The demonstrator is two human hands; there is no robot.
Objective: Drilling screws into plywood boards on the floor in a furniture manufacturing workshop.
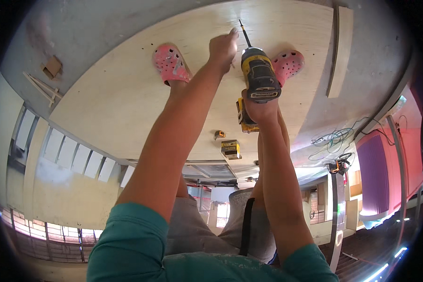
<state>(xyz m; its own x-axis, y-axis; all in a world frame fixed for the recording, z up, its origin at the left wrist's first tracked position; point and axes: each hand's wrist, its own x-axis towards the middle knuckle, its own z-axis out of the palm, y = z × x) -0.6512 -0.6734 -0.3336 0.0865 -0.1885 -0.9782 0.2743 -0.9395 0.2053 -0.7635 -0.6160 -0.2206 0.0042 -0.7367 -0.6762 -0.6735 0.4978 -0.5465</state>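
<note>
My right hand is closed round the handle of a black and yellow cordless drill. Its long thin bit points away from me, its tip over the far part of a pale plywood sheet. Whether the tip touches the wood I cannot tell. Just left of the bit, my left hand is closed, thumb and fingers together; what it may hold is too small to make out. Both my feet, in pink clogs, stand on the sheet, one on each side of my hands.
On the sheet nearer me lie a small tape measure and a yellow and black box. A narrow board lies along the right. Tangled cables lie on the floor at right; wood scraps and a small brown box at left.
</note>
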